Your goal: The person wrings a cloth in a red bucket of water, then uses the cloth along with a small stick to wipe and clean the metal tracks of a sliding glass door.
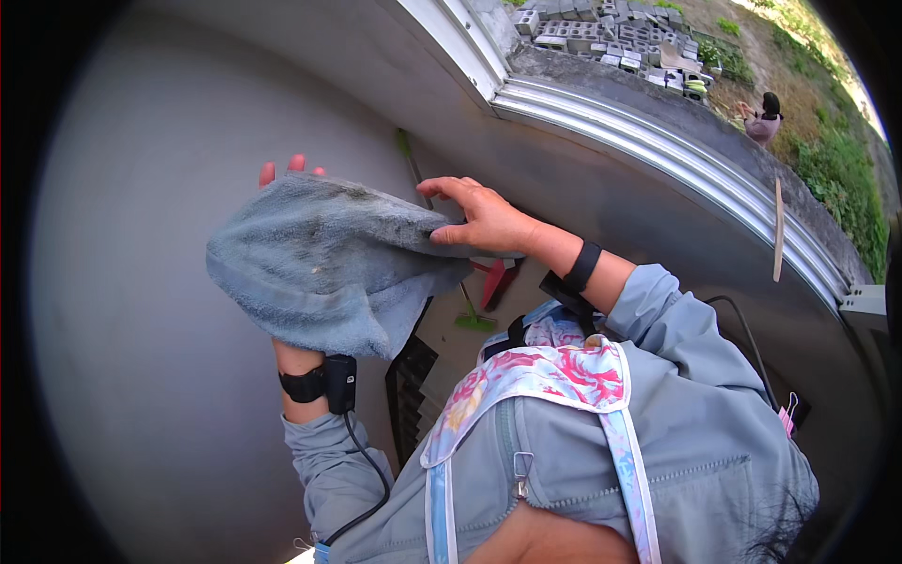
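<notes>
A damp-looking grey-blue terry cloth (317, 261) with dark stains hangs spread over my left hand (296, 163). Only the fingertips show above its upper edge; palm and thumb are hidden behind the fabric, and the wrist comes out below. At the cloth's right side is my right hand (486, 215), thumb lying against the fabric and index finger stretched apart from it. No closed pinch shows there. Each wrist wears a black strap (583, 266), and a cable runs from the device (340, 384) on the left one.
To the right runs a sliding window's metal track (634, 134), with a wooden stick (778, 229) across it. Below are a red dustpan or broom head (499, 283) and a green-headed cleaning tool (476, 322). Outside are concrete blocks (578, 32) and a person (763, 123). A pale wall (141, 247) stands left.
</notes>
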`<state>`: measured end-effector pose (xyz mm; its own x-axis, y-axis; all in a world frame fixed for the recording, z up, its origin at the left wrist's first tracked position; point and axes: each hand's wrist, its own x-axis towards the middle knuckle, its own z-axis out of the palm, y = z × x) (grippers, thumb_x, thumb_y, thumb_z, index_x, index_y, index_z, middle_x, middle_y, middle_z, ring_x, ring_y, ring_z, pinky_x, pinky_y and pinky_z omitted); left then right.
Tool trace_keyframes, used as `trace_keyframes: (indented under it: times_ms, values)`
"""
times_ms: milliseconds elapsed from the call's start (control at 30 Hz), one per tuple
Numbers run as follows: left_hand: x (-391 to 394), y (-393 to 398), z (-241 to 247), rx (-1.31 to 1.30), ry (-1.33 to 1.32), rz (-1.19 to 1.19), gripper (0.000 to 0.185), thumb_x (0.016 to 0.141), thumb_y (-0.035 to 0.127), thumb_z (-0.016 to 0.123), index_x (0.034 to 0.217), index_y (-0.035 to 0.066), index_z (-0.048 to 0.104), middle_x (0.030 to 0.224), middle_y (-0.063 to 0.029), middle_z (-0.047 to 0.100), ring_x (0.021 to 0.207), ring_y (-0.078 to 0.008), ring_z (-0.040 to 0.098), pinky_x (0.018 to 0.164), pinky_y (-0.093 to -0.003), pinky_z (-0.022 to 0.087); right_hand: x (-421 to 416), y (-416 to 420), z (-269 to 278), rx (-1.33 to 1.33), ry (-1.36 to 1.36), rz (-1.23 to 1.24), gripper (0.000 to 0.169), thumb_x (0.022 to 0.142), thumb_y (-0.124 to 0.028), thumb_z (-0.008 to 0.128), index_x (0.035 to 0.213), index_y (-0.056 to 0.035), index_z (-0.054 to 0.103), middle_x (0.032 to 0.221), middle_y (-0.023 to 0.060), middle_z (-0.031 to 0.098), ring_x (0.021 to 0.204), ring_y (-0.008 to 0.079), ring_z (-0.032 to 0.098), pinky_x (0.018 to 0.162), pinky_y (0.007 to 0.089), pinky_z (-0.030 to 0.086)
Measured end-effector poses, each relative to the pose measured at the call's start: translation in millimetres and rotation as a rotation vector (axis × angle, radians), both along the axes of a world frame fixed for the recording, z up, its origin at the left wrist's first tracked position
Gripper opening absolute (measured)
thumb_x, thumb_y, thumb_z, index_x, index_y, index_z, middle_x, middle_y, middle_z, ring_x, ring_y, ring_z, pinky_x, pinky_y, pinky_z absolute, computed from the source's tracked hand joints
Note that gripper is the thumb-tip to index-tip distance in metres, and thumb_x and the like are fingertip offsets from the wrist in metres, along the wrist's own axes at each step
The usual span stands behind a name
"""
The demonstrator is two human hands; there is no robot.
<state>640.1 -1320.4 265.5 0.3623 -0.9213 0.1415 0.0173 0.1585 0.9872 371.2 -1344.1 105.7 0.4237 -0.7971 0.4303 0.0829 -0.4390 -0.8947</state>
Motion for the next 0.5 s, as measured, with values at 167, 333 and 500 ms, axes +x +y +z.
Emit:
trace_keyframes:
  times_ms: [167, 333, 500]
  values:
    - [11, -4, -8, 0.006, -0.11, -0.005, 0.044, 0.105, 0.031, 0.044, 0.144, 0.01, 0.044, 0.141, -0.015, 0.052, 0.127, -0.0318, 0.052, 0.106, -0.0465, 0.046, -3, -14, -33, 0.443, -0.1, 0.374, 0.033, 0.089, -0.014, 0.07, 0.12, -0.0034, 0.065, 0.105, 0.0044, 0.069, 0.094, 0.0167, 0.064, 0.087, 0.0323, 0.051]
    - [36, 10, -10, 0.026, -0.257, 0.04, 0.044, 0.104, 0.03, 0.045, 0.143, 0.008, 0.044, 0.141, -0.0155, 0.052, 0.127, -0.0315, 0.051, 0.107, -0.0453, 0.044, -36, -11, -27, 0.669, -0.471, 0.506, 0.013, 0.096, -0.008, 0.064, 0.108, -0.0033, 0.068, 0.096, -0.0023, 0.068, 0.088, 0.005, 0.061, 0.083, 0.0228, 0.05]
    - [67, -5, -36, 0.062, -0.397, 0.084, 0.045, 0.104, 0.029, 0.046, 0.143, 0.007, 0.045, 0.141, -0.0159, 0.052, 0.127, -0.0311, 0.051, 0.107, -0.0441, 0.042, -51, -4, -15, 0.648, -0.461, 0.519, 0.013, 0.098, -0.013, 0.065, 0.106, -0.0031, 0.068, 0.096, -0.0018, 0.069, 0.088, 0.0054, 0.06, 0.082, 0.0222, 0.049]
